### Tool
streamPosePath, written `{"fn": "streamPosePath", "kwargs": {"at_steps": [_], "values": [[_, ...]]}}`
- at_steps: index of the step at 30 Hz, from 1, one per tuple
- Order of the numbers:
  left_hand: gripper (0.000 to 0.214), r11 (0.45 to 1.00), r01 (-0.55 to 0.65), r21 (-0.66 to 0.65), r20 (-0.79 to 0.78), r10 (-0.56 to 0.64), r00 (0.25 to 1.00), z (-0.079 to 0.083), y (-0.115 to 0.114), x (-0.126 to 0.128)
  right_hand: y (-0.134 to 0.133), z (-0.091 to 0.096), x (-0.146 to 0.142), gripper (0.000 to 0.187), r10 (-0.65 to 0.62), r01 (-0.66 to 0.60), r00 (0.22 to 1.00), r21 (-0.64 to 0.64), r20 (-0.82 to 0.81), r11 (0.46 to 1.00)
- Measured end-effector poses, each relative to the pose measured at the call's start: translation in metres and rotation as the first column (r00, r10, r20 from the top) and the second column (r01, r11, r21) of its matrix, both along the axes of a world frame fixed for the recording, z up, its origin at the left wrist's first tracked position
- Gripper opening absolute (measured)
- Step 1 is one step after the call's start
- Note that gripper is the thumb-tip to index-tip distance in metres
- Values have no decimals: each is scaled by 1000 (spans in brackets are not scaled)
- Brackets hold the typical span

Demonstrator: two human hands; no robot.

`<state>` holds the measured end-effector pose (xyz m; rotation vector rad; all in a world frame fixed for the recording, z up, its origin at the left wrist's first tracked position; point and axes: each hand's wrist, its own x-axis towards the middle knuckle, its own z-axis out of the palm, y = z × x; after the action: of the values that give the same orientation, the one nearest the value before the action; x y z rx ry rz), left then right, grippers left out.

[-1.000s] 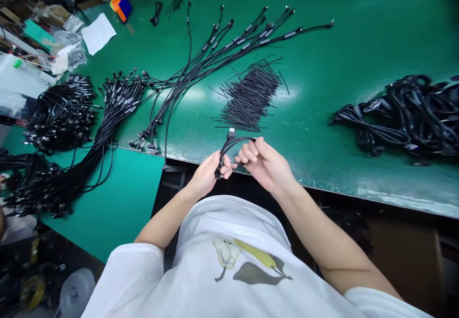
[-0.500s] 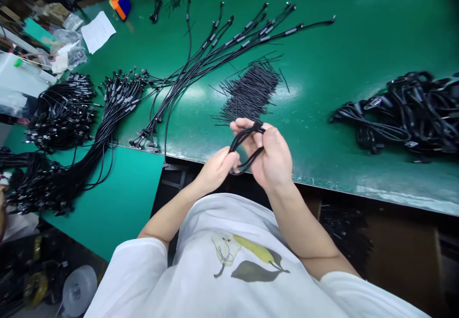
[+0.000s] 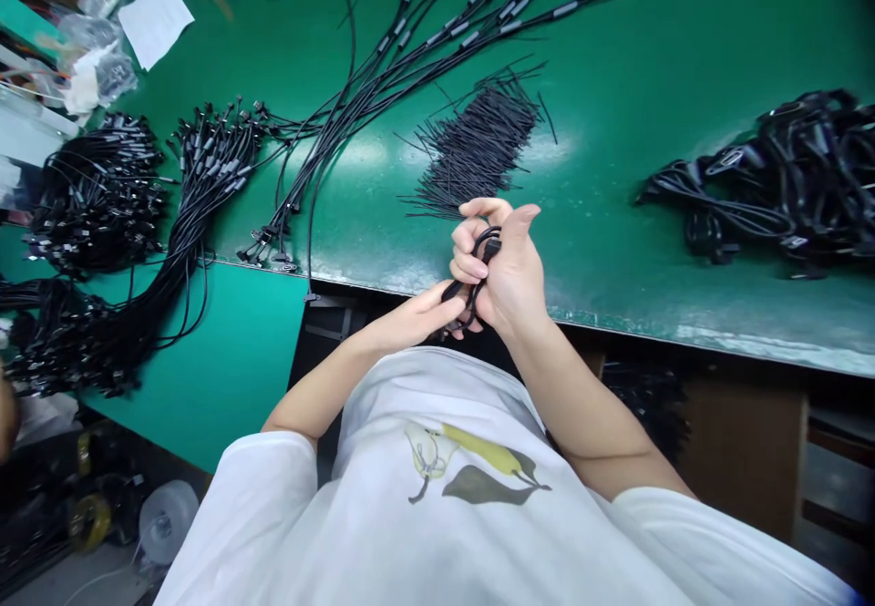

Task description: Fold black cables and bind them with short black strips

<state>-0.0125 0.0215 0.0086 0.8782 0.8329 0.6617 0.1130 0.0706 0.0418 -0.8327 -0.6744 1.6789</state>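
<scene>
A coiled black cable (image 3: pixel 474 289) is held between my two hands just over the table's front edge. My left hand (image 3: pixel 429 314) grips the lower left of the coil, thumb along the top. Curled fingers of my right hand (image 3: pixel 502 264) close round its upper part, with the thumb raised and a dark connector end at the palm. Part of the coil is hidden by the fingers. Just beyond my right hand lies a pile of short black ties (image 3: pixel 478 146). Long black cables with grey sleeves (image 3: pixel 369 100) stretch across the table behind it.
The green table (image 3: pixel 615 223) carries a heap of coiled cables (image 3: pixel 799 178) at right. Large cable bundles (image 3: pixel 102 196) lie at left, some on a lower green board (image 3: pixel 260 333). A paper sheet (image 3: pixel 156 21) lies at the upper left. Another person's hand (image 3: pixel 6 415) shows at the left edge.
The coil between my hands has turned and folded from an open loop into a narrower bunch. My right thumb has lifted off it. The view has tipped slightly downward.
</scene>
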Motion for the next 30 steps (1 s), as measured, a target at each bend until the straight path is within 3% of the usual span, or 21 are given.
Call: {"fn": "streamPosePath", "kwargs": {"at_steps": [4, 12, 16, 20, 22, 25, 27, 30], "values": [[64, 997, 14, -78, 25, -13, 1000, -5, 2, -1, 3, -2, 0, 59, -32, 32, 999, -38, -17, 999], [65, 991, -20, -131, -1, 20, 1000, -9, -3, 12, 4, -9, 0, 67, 78, -82, 996, -88, -51, 993], [58, 999, 27, -44, 23, -26, 999, -12, -2, 10, 8, -13, 1, 64, 73, -82, 993, -96, -92, 992], [46, 992, 26, 126, -261, 7, 965, -12, -3, 10, 5, -18, 0, 64, 59, -65, 996, -93, -67, 994], [44, 991, 49, 127, -339, -3, 941, -13, -2, 12, 2, -19, 1, 65, 84, -87, 995, -84, -47, 993], [53, 995, 100, 24, -137, -96, 986, -15, -1, 15, 0, -17, 7, 65, 152, -153, 988, -88, -18, 984], [55, 996, 71, -46, 6, -71, 997, -16, -1, 15, -1, -15, 11, 65, 154, -154, 988, -83, -3, 985], [53, 984, 25, -174, 83, -11, 997, -17, 1, 16, 1, -15, 13, 65, 102, -101, 995, -46, 1, 994]]}}
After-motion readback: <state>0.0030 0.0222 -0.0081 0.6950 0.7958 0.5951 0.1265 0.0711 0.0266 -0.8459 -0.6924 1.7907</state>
